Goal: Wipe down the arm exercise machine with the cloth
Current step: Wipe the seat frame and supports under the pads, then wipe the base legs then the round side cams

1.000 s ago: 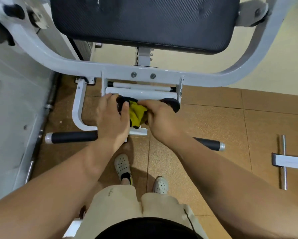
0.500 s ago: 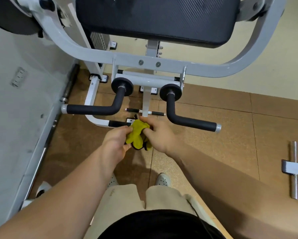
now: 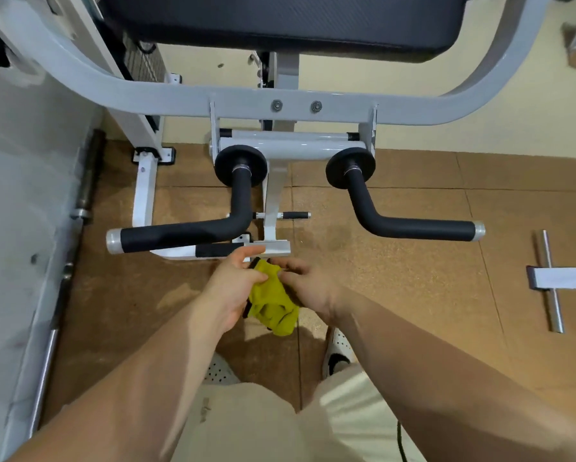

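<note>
the left hand (image 3: 235, 286) and right hand (image 3: 311, 290) each pinch the bunched cloth (image 3: 273, 303), clear of the machine (image 3: 180, 95). a loose pinch while refolding could drop it onto the floor (image 3: 413, 295).

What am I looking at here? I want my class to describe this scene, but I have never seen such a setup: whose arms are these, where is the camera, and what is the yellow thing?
The camera sits on a person's head and looks down, so the two bare arms coming in from the bottom are the wearer's own. In front stands a gym machine for arm exercise. It has a curved white frame, a black pad on top, and a left handle and a right handle, both bent and black. The left hand and the right hand hold a crumpled yellow cloth between them, low down near the machine's base and below the handles. Underneath is a brown tiled floor. A separate white and metal part lies on it at the right.
</note>
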